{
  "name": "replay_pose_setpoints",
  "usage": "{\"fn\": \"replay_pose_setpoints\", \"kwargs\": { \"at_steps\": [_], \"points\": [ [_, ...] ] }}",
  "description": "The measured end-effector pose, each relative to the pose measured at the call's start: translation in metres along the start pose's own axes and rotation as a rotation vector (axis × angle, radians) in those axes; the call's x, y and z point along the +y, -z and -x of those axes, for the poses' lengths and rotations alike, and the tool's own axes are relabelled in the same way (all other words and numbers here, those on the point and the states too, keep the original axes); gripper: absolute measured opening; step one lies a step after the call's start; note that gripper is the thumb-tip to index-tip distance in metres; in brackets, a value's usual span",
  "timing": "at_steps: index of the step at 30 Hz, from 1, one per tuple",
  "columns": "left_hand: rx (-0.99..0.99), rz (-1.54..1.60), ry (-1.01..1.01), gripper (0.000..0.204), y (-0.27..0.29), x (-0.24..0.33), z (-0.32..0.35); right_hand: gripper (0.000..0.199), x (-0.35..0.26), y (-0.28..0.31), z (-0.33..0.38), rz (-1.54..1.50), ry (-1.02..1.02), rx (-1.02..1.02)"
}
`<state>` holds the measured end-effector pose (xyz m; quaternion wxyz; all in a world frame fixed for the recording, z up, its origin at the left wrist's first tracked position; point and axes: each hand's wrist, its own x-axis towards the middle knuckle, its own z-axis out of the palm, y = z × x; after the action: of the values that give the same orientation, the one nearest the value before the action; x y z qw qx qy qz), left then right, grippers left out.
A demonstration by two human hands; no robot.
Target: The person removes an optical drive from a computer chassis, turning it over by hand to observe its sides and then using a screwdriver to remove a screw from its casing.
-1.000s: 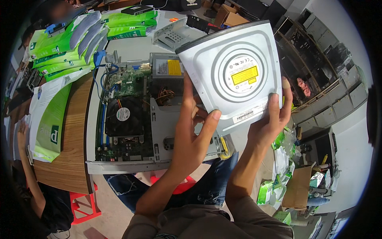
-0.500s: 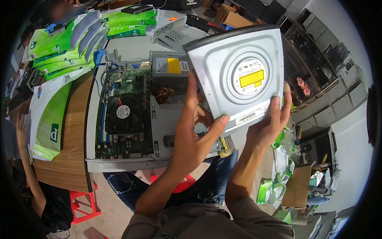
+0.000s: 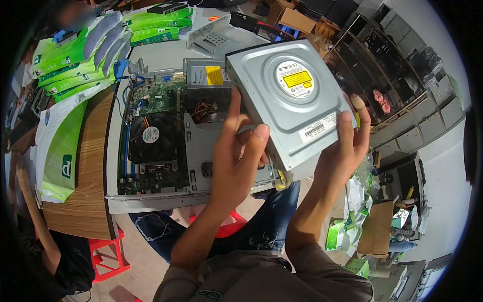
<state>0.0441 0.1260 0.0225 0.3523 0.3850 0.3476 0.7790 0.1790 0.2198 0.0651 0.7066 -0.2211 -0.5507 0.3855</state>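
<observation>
Both hands hold a flat grey metal optical drive with a round label and a yellow sticker on its top (image 3: 291,98), lifted clear above the open desktop computer case (image 3: 166,146) that lies on the pale worktop (image 3: 113,166). The left hand (image 3: 236,151) is clamped on the drive's near left corner, fingers up its side and thumb across the lower edge. The right hand (image 3: 347,146) grips the near right corner, fingertips curled over the top by a white barcode sticker.

The drive is tilted, its face turned toward the camera, touching nothing but the hands. Below it the case shows a green motherboard with a black cooling fan (image 3: 150,136) on its left side and a grey power supply box (image 3: 206,75) toward the far edge. A perforated metal bracket (image 3: 214,38) rests near the worktop's far edge, and green and white packages (image 3: 75,55) lie stacked at its far left corner.

The step in hand looks like handling the drive in the air over the case, probably checking or orienting it. A next move would call for levelling it and keeping both corner grips firm.
</observation>
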Motion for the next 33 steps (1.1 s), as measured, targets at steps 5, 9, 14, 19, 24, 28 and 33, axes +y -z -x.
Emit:
{"fn": "replay_pose_setpoints", "kwargs": {
  "at_steps": [5,9,14,19,24,28,33],
  "points": [
    [0.038,-0.037,-0.045,0.067,-0.002,-0.002,-0.001,0.04,0.0,0.004,-0.001,0.014,-0.102,0.032],
    [0.066,-0.002,-0.022,0.064,-0.001,-0.003,-0.001,0.041,0.002,0.006,0.0,0.08,-0.115,0.013],
    [0.103,-0.011,-0.01,0.058,-0.001,-0.004,-0.002,0.04,0.003,0.008,0.005,0.175,-0.201,-0.055],
    [0.145,-0.044,-0.028,0.053,-0.003,-0.006,-0.003,0.037,0.011,0.009,0.008,0.258,-0.164,-0.091],
    [0.156,-0.1,-0.043,0.054,-0.005,-0.005,-0.004,0.04,0.015,0.011,0.011,0.22,-0.151,-0.109],
    [0.17,-0.086,-0.042,0.054,-0.005,-0.005,-0.005,0.049,0.016,0.011,0.013,0.235,0.046,-0.231],
    [0.143,-0.128,-0.077,0.055,-0.003,-0.004,-0.002,0.086,0.02,0.015,0.011,0.236,0.022,-0.289]
  ]
}}
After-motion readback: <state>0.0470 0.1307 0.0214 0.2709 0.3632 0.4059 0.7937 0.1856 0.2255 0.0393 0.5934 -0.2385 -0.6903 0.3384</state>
